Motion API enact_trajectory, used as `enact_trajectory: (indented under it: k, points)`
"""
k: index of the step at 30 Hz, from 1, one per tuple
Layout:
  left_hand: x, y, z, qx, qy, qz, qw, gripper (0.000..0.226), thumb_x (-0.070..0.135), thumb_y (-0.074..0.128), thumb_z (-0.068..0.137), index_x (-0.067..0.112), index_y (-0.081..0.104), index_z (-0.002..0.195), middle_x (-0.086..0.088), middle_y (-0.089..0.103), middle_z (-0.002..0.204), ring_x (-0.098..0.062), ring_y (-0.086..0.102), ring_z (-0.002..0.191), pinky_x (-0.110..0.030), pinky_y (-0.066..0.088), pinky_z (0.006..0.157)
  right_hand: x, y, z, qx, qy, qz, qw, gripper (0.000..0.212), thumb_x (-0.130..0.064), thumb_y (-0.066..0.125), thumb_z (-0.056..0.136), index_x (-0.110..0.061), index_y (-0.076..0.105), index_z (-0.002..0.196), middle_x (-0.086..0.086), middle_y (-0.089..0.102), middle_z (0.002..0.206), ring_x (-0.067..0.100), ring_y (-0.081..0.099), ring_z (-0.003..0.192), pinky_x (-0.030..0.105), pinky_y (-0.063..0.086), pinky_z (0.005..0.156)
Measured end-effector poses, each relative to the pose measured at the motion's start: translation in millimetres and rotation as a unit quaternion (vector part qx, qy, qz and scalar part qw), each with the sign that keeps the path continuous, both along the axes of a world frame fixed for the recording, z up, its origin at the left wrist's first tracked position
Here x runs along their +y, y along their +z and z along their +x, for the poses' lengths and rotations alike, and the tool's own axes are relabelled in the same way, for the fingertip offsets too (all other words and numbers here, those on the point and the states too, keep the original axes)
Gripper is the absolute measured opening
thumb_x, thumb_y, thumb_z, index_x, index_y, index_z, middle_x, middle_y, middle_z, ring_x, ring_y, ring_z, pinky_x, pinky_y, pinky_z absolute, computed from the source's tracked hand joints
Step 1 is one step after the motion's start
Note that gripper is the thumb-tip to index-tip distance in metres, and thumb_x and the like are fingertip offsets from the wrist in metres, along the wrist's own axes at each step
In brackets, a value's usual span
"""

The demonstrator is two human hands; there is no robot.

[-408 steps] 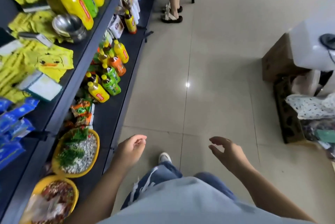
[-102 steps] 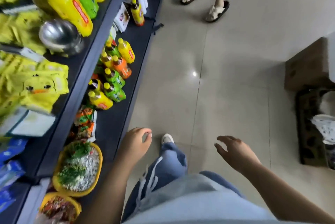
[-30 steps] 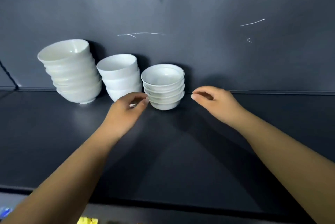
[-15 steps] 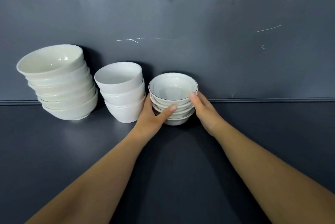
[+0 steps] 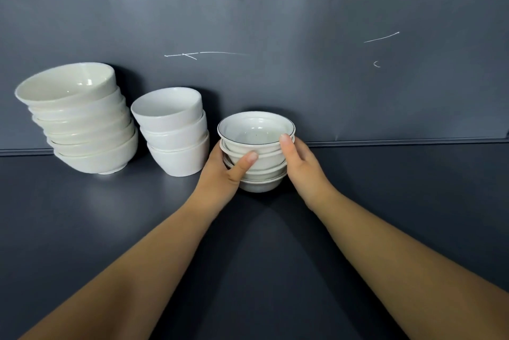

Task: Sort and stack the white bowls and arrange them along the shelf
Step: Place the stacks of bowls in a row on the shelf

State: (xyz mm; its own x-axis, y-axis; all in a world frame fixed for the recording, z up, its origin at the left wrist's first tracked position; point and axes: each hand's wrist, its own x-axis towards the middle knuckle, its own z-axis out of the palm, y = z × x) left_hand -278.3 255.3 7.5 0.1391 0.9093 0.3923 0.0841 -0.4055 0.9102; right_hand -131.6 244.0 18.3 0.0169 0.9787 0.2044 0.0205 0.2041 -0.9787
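**Both hands clasp the right-most stack**

The short stack of dark-rimmed white ceramic bowls, about four, stands upright on the dark grey shelf between the left hand and right hand, both clamped on its sides; leftward stand three plain deep white bowls, then six wide white bowls, leaning.

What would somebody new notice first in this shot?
Both hands, left hand and right hand, clasp the dark-rimmed bowl stack at centre on the dark shelf. Left of it stand a three-bowl stack and a taller leaning stack.
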Motion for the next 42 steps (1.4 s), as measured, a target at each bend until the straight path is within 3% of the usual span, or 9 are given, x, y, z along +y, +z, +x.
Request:
enact_trajectory:
  k: [6,12,19,24,27,31,35,38,42]
  points:
    - [0,4,2,-0.028,-0.018,-0.046,0.998,0.065,0.049,0.066,0.07,0.02,0.052,0.126,0.009,0.064,0.119,-0.004,0.058,0.112,-0.021,0.045,0.095,-1,0,-2,-0.006,-0.004,-0.003,1.0,0.036,-0.041,0.043,0.093,-0.028,0.052,0.125,-0.014,0.057,0.116,0.003,0.052,0.111,0.013,0.037,0.086]
    - [4,2,-8,-0.004,-0.059,-0.044,0.997,0.067,0.049,0.063,0.069,0.021,0.048,0.129,0.011,0.062,0.123,-0.002,0.055,0.116,-0.014,0.043,0.094,5,0,4,-0.037,-0.002,-0.001,0.999,0.023,-0.039,0.052,0.088,-0.033,0.059,0.11,-0.021,0.062,0.104,-0.004,0.056,0.101,0.008,0.041,0.082]
    - [12,-1,-19,0.011,-0.094,-0.077,0.993,0.086,0.057,0.077,0.058,0.021,0.046,0.13,0.008,0.061,0.126,-0.008,0.053,0.12,-0.03,0.039,0.102,7,2,10,-0.083,-0.033,0.014,0.996,0.015,-0.04,0.06,0.082,-0.037,0.058,0.097,-0.026,0.06,0.091,-0.004,0.058,0.092,0.004,0.042,0.076]
    - [16,1,-24,-0.016,-0.078,-0.083,0.993,0.107,0.053,0.086,0.045,0.019,0.039,0.135,0.005,0.059,0.128,-0.011,0.053,0.12,-0.039,0.04,0.105,8,1,12,-0.116,-0.07,0.018,0.991,0.062,-0.05,0.063,0.075,-0.043,0.038,0.131,-0.015,0.056,0.113,0.007,0.05,0.111,0.025,0.041,0.096]
    - [14,3,-22,0.001,-0.088,-0.064,0.994,0.085,0.037,0.079,0.059,0.023,0.041,0.133,0.008,0.059,0.128,-0.009,0.053,0.121,-0.037,0.04,0.105,12,0,10,-0.118,-0.06,0.054,0.99,0.065,-0.047,0.064,0.077,-0.04,0.037,0.136,-0.017,0.051,0.127,0.003,0.044,0.121,0.024,0.035,0.104]
    - [13,5,-21,0.032,-0.082,-0.048,0.995,0.074,0.041,0.071,0.067,0.025,0.042,0.132,0.011,0.057,0.129,-0.007,0.05,0.123,-0.038,0.037,0.107,19,-1,6,-0.123,-0.083,0.074,0.986,0.084,-0.066,0.052,0.06,-0.029,0.045,0.135,-0.003,0.047,0.135,0.007,0.041,0.126,0.025,0.033,0.106]
    - [12,3,-19,0.03,-0.072,-0.046,0.996,0.079,0.045,0.071,0.067,0.025,0.037,0.135,0.011,0.054,0.132,-0.006,0.048,0.124,-0.039,0.036,0.109,19,-3,3,-0.069,-0.055,0.073,0.993,0.06,-0.064,0.052,0.061,-0.041,0.05,0.116,-0.005,0.05,0.133,0.008,0.044,0.125,0.032,0.035,0.108]
    - [14,-1,-18,-0.009,-0.078,-0.062,0.995,0.097,0.045,0.079,0.061,0.025,0.028,0.141,0.009,0.049,0.138,-0.008,0.045,0.128,-0.04,0.034,0.11,18,-3,1,-0.029,-0.018,0.072,0.997,0.031,-0.047,0.052,0.073,-0.047,0.047,0.104,-0.016,0.056,0.119,-0.004,0.051,0.112,0.019,0.04,0.099]
    - [15,-6,-12,-0.023,-0.093,-0.071,0.993,0.105,0.046,0.084,0.053,0.025,0.027,0.14,0.009,0.049,0.137,-0.006,0.046,0.127,-0.033,0.036,0.107,21,-7,0,0.009,0.042,0.066,0.997,0.04,-0.043,0.045,0.077,-0.037,0.043,0.117,-0.026,0.054,0.112,-0.02,0.051,0.098,0.002,0.039,0.086]
